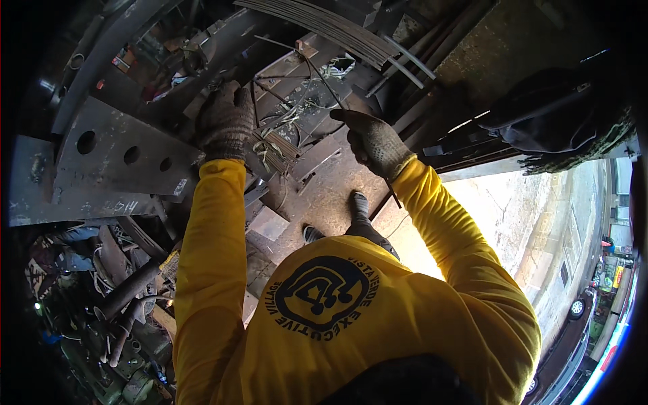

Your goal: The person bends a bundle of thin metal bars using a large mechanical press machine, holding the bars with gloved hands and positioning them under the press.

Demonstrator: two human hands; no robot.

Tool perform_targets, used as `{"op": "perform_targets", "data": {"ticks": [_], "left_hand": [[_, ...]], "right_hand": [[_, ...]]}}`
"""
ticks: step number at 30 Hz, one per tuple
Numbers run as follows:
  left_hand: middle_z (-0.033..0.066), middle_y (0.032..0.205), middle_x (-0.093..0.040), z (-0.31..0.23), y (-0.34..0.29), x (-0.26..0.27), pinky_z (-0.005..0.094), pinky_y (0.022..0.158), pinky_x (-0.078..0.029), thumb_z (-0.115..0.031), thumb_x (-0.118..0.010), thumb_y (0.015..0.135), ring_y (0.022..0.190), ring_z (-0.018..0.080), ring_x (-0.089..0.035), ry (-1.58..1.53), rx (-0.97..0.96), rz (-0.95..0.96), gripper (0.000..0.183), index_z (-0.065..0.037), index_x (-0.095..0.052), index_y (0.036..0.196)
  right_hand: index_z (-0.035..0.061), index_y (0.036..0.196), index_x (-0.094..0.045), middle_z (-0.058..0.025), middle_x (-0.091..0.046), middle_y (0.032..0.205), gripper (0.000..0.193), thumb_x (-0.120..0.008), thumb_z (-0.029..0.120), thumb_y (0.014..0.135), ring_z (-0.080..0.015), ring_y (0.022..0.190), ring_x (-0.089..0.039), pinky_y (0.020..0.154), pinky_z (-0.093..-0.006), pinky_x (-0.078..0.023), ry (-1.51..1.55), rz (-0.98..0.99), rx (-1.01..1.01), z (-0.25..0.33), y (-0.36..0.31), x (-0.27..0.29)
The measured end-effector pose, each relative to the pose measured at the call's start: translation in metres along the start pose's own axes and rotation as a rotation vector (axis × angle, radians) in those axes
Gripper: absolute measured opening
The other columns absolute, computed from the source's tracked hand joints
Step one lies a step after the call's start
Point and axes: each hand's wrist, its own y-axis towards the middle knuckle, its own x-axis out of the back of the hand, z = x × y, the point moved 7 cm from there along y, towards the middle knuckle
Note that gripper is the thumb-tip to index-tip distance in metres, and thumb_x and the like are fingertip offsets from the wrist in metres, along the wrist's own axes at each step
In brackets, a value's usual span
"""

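Note:
My left hand (228, 121), in a worn knit work glove, is closed beside the far end of a steel plate with round holes (121, 152). Whatever its fingers grip is hidden under the glove. On the right, my gloved right hand (374, 138) is wrapped round a thin metal rod (325, 82). The rod slants up and left from the fist, and a dark length shows below the hand. Between the hands lie a bundle of short rods (275, 147) and pale, tangled strips (289, 121) on a dark metal work surface.
Several long flat bars (324, 25) curve across the far side. Scrap metal and pipes (131, 290) crowd the lower left. A dark bag (547, 111) sits at the right, beside the bright opening to a street (560, 223). A loose square plate (268, 223) lies near my feet.

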Motion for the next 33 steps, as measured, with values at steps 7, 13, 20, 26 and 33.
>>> {"op": "perform_targets", "data": {"ticks": [7,13,20,26,33], "left_hand": [[0.0178,0.121,-0.069,0.000,-0.005,0.002,0.0432,0.099,-0.049,-0.042,-0.059,0.098,0.114,0.0356,-0.064,-0.025,-0.063,-0.107,0.038,-0.016,-0.067,0.125],[0.0181,0.124,-0.067,-0.002,-0.007,-0.001,0.0428,0.101,-0.049,-0.043,-0.059,0.098,0.116,0.0348,-0.064,-0.034,-0.064,-0.089,0.040,-0.014,-0.067,0.126],[0.0148,0.131,-0.066,-0.009,-0.003,-0.005,0.0414,0.105,-0.048,-0.040,-0.062,0.096,0.123,0.0325,-0.061,-0.013,0.024,-0.005,0.041,-0.013,-0.067,0.126],[0.0157,0.129,-0.067,-0.002,-0.004,-0.002,0.0404,0.104,-0.047,-0.036,-0.062,0.097,0.120,0.0328,-0.062,-0.005,-0.046,-0.038,0.038,-0.011,-0.068,0.124],[0.0151,0.125,-0.069,-0.004,-0.005,0.002,0.0396,0.102,-0.048,-0.035,-0.063,0.096,0.117,0.0317,-0.064,0.013,-0.037,-0.069,0.036,-0.010,-0.069,0.121]], "right_hand": [[0.0075,0.141,-0.057,0.0019,-0.045,0.065,0.041,-0.048,0.013,0.101,-0.0069,0.052,-0.042,0.047,-0.0238,-0.034,-0.199,-0.043,0.395,-0.003,0.007,-0.014],[0.0158,0.137,-0.058,0.0032,-0.047,0.069,0.038,-0.048,0.037,0.107,-0.0090,0.052,-0.042,0.047,-0.0249,-0.037,0.536,-0.268,0.018,-0.040,0.017,-0.061],[0.0172,0.131,-0.058,0.0034,-0.047,0.068,0.031,-0.048,0.033,0.106,-0.0105,0.051,-0.042,0.046,-0.0262,-0.036,0.634,-0.314,0.132,-0.046,0.035,-0.097],[0.0150,0.134,-0.061,0.0026,-0.048,0.064,0.039,-0.050,0.037,0.104,-0.0100,0.049,-0.041,0.044,-0.0280,-0.035,0.373,-0.084,-0.025,-0.034,0.025,-0.034],[0.0124,0.129,-0.064,0.0014,-0.047,0.064,0.038,-0.048,0.037,0.105,-0.0113,0.049,-0.040,0.044,-0.0286,-0.032,0.251,0.011,-0.075,-0.014,0.043,-0.013]]}}
